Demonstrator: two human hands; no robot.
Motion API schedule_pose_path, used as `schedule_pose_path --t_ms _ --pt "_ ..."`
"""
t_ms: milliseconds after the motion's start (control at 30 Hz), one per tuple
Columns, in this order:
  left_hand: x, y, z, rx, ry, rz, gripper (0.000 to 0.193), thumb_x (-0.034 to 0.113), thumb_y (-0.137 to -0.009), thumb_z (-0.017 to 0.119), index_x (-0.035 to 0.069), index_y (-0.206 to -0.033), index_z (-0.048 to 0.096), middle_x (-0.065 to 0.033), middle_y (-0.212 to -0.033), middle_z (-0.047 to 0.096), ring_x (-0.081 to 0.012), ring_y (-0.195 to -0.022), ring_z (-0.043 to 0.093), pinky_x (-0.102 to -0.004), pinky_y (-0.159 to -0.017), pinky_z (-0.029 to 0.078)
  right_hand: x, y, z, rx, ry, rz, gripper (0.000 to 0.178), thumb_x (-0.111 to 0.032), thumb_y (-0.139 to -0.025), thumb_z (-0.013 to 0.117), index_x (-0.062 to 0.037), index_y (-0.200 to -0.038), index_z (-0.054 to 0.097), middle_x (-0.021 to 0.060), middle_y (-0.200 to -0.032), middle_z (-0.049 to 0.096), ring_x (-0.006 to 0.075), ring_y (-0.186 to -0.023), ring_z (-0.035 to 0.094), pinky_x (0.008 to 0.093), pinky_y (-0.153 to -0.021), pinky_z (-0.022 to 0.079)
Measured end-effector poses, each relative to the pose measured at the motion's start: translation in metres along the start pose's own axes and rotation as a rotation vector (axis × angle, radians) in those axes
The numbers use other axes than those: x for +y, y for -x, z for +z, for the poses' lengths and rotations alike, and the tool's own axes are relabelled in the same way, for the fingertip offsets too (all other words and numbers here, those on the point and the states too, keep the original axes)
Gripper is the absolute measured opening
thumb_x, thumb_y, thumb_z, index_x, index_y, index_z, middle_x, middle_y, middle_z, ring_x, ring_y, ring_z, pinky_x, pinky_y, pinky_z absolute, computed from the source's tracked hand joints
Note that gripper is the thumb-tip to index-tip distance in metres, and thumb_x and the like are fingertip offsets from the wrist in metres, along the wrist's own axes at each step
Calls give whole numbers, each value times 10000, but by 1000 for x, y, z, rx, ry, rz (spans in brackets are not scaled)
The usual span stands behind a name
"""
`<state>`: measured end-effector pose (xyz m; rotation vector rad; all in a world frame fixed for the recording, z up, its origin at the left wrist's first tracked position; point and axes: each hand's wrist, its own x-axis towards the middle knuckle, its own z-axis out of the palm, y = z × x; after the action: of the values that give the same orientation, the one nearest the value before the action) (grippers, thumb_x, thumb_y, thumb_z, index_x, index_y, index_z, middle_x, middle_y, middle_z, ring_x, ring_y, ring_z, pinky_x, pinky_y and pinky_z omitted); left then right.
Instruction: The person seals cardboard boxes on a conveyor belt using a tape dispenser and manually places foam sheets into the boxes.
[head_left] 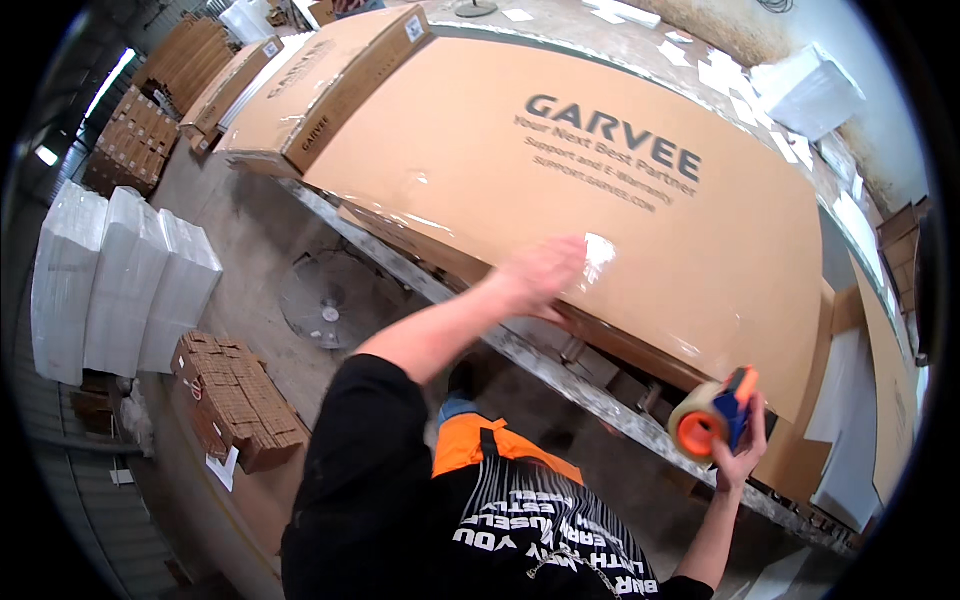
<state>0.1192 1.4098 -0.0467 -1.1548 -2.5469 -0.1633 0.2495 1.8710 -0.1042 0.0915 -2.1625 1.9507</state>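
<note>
A large flat cardboard box [450, 130] lies in front of me, with dark printing on its top. My left hand [545, 275] rests on its near edge, open, the fingers stretched over the top and the thumb lower at the side. Just past the fingertips, a shiny piece of clear tape [599, 255] sticks to the cardboard. At the box's near right corner, my right hand [742, 450] is closed around a tape dispenser [738, 402] with a blue and orange body and an orange hub. More glossy tape patches run along the near edge.
The box lies on a long, worn workbench [560, 375]. To its left is another closed carton [330, 85]; at the right stands an opened carton [870, 370] with white foam. White wrapped blocks [125, 280], a bundle of folded cardboard [235, 400] and a floor fan [330, 305] stand left.
</note>
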Motion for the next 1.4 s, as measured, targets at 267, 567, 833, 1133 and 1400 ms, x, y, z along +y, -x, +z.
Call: schedule_pose_path --t_ms 267,567,833,1133,1400 --pt "-105 115 -47 6 -257 -123 1099 601 -519 773 -71 -1327 454 -210 -1406 477 -338 -1313 462 -405 -1106 375 39 -30 -43 536 -590 74 484 -292 -878 516 20 -1246 559 148 -1214 622 248 -1097 612 392 -952 486" --pt "-138 203 -4 11 -178 -188 1003 785 -652 624 -47 -1211 590 -218 -1266 597 -387 -1223 550 -487 -1058 416 17 -22 47 1108 -352 -108 533 -308 -891 533 34 -1300 515 160 -1331 542 292 -1240 515 429 -1061 410" --pt "-286 99 -17 52 -136 -59 1092 658 -520 802 25 -1342 459 -178 -1334 516 -378 -1266 460 -493 -1066 345 -39 -79 177 971 -307 143 527 -190 -826 595 42 -1295 528 118 -1210 581 227 -1108 558 366 -975 449" --pt "-105 -67 31 -211 256 216 731 452 -711 762 109 -1305 508 -104 -1253 558 -316 -1166 507 -435 -986 385 -89 -201 175 489 -131 79 594 -137 -791 659 40 -1338 509 66 -1079 624 129 -948 583 283 -850 480" --pt "67 -154 152 68 366 52 539 441 -895 603 32 -1245 576 -146 -1313 570 -326 -1240 522 -443 -1081 365 -25 -305 96 -21 555 15 523 -350 -894 569 -46 -1319 558 128 -1178 576 249 -1078 525 367 -953 416"
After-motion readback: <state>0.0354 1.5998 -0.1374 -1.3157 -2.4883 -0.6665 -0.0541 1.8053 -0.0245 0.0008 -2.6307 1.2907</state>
